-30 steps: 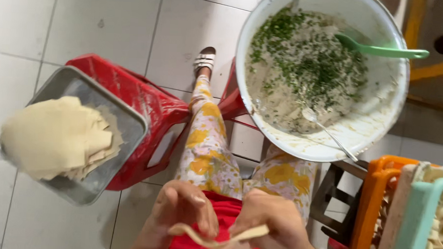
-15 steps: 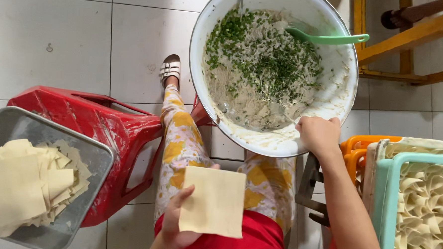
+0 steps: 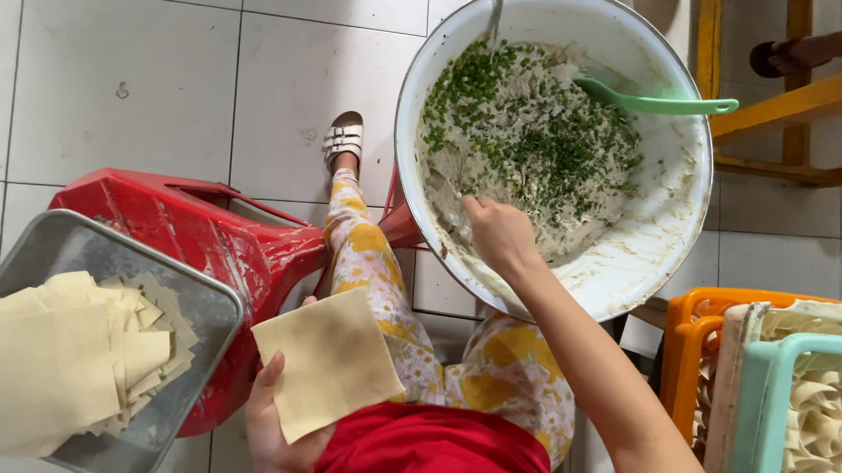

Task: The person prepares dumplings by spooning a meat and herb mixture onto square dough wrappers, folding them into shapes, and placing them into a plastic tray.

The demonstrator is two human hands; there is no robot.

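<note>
Scooping filling right now: right hand (image 3: pixel 499 232) is curled tight around what looks like a spoon handle, buried in the herb-flecked meat filling (image 3: pixel 529 147) inside the big white enamel bowl (image 3: pixel 672 224). Left hand (image 3: pixel 275 429), below-left of the bowl, lies flat and open under a square dumpling wrapper (image 3: pixel 326 360). I'd go small on the scoop and drop it dead centre. Spare wrappers (image 3: pixel 56 362) sit in a metal tray (image 3: pixel 205 307) further left.
</note>
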